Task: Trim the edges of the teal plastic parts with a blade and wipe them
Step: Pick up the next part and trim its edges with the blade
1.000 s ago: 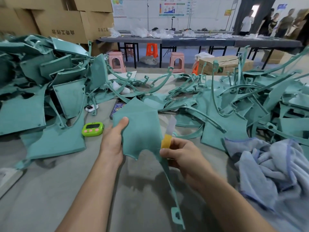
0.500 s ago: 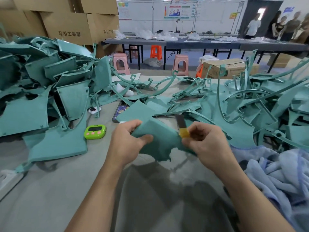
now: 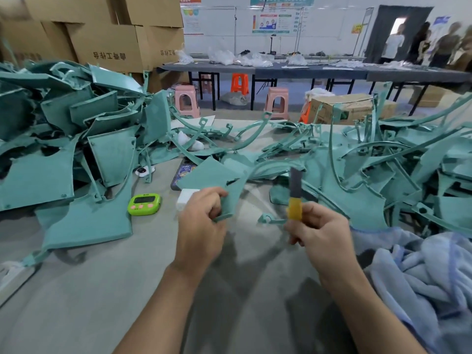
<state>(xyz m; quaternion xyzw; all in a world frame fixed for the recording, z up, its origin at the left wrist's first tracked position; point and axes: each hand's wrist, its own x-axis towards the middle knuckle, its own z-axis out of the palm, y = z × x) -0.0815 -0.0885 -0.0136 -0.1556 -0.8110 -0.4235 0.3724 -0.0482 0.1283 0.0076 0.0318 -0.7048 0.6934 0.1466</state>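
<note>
Our left hand (image 3: 200, 227) curls its fingers round the lower end of a curved teal part (image 3: 232, 198) and holds it just above the table (image 3: 102, 290). Our right hand (image 3: 322, 235) is closed round the yellow-wrapped handle of the blade (image 3: 295, 185), which stands upright, to the right of the part and clear of it.

A left heap (image 3: 51, 175) and a right heap (image 3: 370, 195) of teal pieces flank our hands. A green timer (image 3: 144, 204) lies near the left one.

The stacked cardboard boxes (image 3: 109, 44) behind the left heap are closed, so we cannot see what they hold. We cannot make out what is in the carton (image 3: 350, 108) beyond the table either.

A white block (image 3: 185, 199) is half hidden by our left knuckles. A phone (image 3: 181, 172) is partly covered by teal plastic. The blue towel (image 3: 421, 277) is cut off at the right edge, and the people (image 3: 421, 44) at the doorway are blurred.
</note>
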